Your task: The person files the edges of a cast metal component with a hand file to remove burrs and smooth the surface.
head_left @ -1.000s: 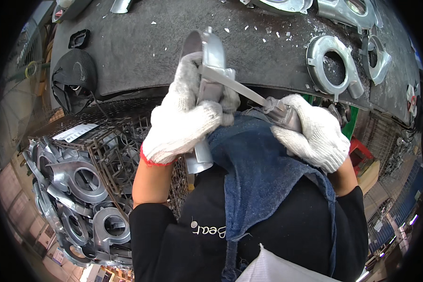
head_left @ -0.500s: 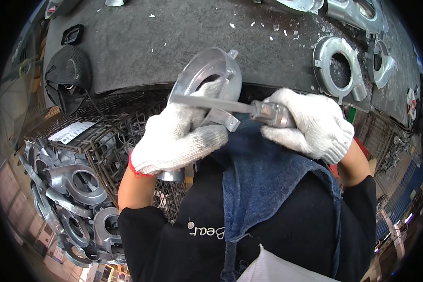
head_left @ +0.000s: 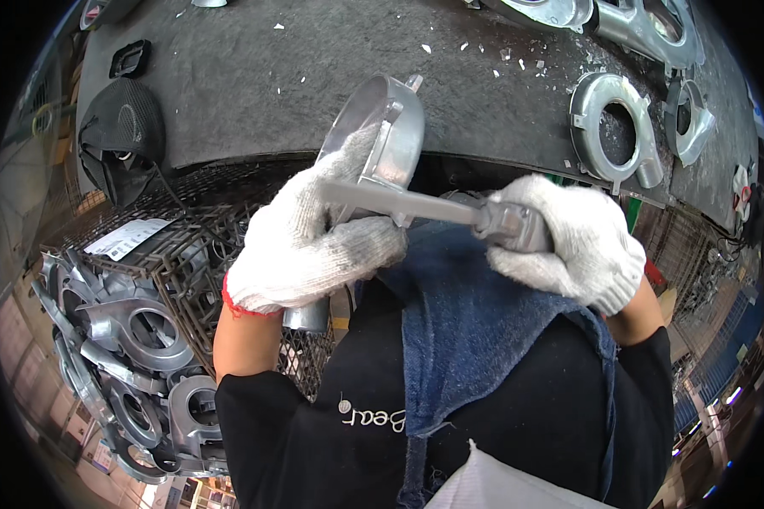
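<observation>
The left hand, in a white glove, was wrapped tight around a round silver metal part. It held the part up over the person's lap, just in front of the edge of the dark desk. The right hand, gloved too, was closed on the handle of a long flat file. The file lay across the rim of the part and touched it.

To do this step well, I think the left hand should keep the part still. The file should stay flat on the rim and push in long, even strokes. The gloved fingers should stay clear of the file. A blue cloth covered the lap. More silver parts lay on the desk, and others filled a wire basket on the left.
</observation>
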The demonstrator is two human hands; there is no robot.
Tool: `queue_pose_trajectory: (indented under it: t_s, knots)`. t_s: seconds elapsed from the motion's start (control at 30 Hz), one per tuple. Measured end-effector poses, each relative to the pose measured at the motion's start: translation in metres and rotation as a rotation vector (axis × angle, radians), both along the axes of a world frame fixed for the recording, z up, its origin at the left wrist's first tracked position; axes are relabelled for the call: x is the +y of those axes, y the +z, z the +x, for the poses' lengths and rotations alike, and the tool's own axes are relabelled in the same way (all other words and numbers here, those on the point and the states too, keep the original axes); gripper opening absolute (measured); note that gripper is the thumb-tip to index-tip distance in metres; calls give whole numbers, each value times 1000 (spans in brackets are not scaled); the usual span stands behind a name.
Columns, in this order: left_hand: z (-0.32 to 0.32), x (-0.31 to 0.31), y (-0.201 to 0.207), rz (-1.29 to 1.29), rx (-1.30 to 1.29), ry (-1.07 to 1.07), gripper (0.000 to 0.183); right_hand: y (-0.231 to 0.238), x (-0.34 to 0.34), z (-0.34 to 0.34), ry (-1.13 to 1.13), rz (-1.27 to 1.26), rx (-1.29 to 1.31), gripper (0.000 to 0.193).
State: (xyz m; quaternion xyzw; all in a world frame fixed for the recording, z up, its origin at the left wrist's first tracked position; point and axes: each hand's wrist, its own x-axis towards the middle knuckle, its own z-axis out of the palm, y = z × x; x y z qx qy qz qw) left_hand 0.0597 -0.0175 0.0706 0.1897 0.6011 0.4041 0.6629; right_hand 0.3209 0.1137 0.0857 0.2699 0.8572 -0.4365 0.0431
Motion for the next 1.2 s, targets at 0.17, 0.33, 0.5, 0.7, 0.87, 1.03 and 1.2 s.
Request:
queue_pose_trajectory:
  t_s: [0.17, 0.33, 0.5, 0.7, 0.87, 1.03, 1.2]
  knots:
    - [3, -12, -17, 238, 196, -131, 98, -2, -11, -5, 78, 102, -62, 46]
    - [4, 6, 9, 255, 21, -275, 70, -15, -10, -2, -225, -36, 207, 55]
    - [-1, 1, 5, 120, -173, 34, 84, 2, -7, -32, -51, 233, -130, 63]
    - [1, -16, -22, 726, 829, -454, 64, -5, -8, -39, -45, 353, -135, 72]
    - [11, -15, -27, 320, 271, -188, 53, -15, -11, -35, -52, 432, -162, 72]
    - [14, -17, -30, 572, 438, -162, 52, -3, -13, -36, -72, 230, -185, 65]
    - [13, -15, -13, 159, 289, -217, 57, -12, -6, -32, -52, 297, 91, 61]
